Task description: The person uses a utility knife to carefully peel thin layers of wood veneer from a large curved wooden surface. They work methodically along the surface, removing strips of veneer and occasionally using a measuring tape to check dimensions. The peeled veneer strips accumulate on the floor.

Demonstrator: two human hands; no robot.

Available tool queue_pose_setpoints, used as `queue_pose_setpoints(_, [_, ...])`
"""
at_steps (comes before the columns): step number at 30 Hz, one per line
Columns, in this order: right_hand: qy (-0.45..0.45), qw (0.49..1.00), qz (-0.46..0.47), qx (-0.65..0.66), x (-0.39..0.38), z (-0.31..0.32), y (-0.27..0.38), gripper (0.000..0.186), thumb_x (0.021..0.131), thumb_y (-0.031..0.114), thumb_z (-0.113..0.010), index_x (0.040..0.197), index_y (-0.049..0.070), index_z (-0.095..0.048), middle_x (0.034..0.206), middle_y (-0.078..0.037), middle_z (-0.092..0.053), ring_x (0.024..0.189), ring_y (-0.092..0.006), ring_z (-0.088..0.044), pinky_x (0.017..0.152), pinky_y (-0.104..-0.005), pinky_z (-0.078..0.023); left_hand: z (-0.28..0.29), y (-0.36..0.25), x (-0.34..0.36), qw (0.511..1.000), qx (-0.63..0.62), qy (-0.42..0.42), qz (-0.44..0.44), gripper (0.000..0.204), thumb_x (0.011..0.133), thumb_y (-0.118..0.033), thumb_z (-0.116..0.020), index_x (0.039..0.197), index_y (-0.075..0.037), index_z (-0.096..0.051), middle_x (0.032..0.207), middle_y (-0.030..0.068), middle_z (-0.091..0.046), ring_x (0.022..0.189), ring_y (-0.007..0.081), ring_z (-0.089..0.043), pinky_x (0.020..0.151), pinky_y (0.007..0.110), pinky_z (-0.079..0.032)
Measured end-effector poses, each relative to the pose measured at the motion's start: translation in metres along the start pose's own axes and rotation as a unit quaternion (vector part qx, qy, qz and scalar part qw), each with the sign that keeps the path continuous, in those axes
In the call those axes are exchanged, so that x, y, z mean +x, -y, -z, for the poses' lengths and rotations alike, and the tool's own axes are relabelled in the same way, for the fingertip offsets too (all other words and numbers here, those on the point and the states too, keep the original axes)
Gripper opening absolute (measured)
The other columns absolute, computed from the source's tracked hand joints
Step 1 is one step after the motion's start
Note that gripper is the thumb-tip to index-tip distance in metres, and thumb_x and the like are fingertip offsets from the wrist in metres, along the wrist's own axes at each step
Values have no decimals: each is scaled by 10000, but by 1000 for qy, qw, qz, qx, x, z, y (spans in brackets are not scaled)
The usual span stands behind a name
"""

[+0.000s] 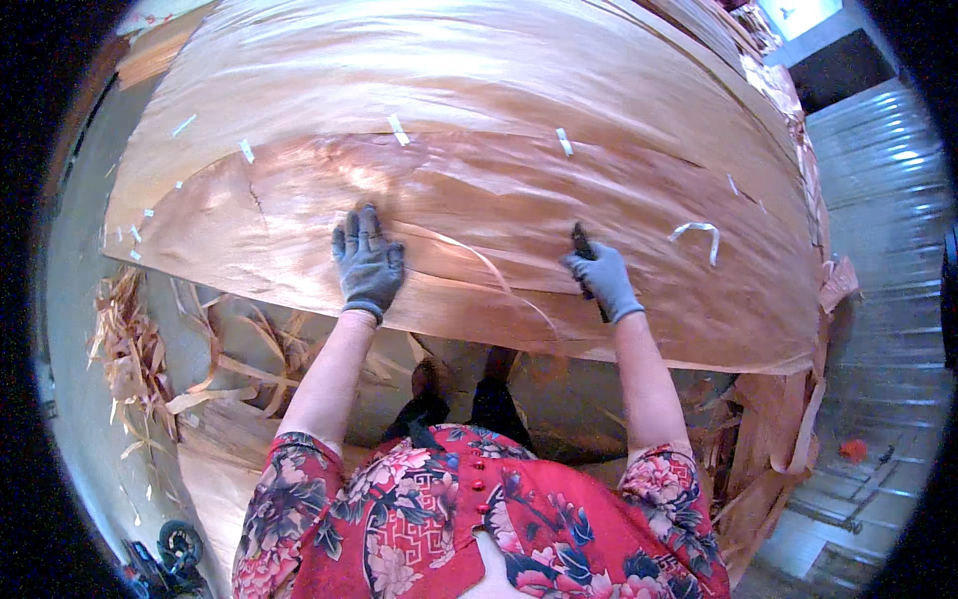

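A large, thin sheet of reddish-brown wood veneer (479,200) lies on a wide stack in front of me, its surface rippled. My left hand (369,268), in a grey glove, is pressed down on the veneer with its fingers stretched out. My right hand (609,280), gloved as well, is closed around a slim black tool, seemingly a utility knife (581,238); its blade cannot be made out. Between the hands a narrow curling strip of veneer (489,266) runs toward the near edge. Short pieces of white tape (399,130) cross the seam beyond my hands.
A bent white tape strip (699,232) lies right of my right hand. Veneer scraps (130,344) are heaped on the floor at left, with more offcuts (773,429) at the stack's near right. Wheels (180,544) show at lower left. Corrugated metal sheeting (883,200) lines the right.
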State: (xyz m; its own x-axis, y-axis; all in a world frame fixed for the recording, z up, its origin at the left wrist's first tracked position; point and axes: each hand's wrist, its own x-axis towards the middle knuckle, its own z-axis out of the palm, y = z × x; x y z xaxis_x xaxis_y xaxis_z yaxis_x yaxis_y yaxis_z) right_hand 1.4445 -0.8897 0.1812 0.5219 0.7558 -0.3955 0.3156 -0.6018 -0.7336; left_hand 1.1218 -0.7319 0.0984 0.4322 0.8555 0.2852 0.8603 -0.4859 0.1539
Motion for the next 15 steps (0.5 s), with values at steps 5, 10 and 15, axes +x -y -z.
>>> queue_pose_setpoints(5, [-49, 983, 14, -177, 21, -41, -6, 432, 631, 361, -775, 896, 41, -653, 890, -180, -666, 852, -329, -640, 745, -395, -491, 1, 2, -4, 998, -48, -35, 11, 765, 789, -407, -584, 1407, -77, -277, 1458, 144, -274, 1358, 398, -168, 1113, 507, -94])
queue_pose_setpoints(10, [-56, 978, 47, -197, 17, -36, 1, 441, 601, 373, -789, 863, 46, -652, 848, -181, -661, 815, -330, -640, 718, -401, -492, 47, -96, -6, 925, -215, 84, -302, 831, 650, -443, -688, 1359, -141, -376, 1393, 103, -382, 1297, 357, -284, 1118, 483, -138])
queue_pose_setpoints(15, [-89, 978, 70, -176, 19, -37, -14, 405, 617, 336, -793, 852, 40, -647, 804, -169, -661, 760, -319, -637, 684, -391, -480, 19, -99, -42, 903, -137, -3, -408, 517, 756, -174, -540, 1270, -134, -506, 1209, 91, -542, 1147, 266, -493, 1020, 418, -363])
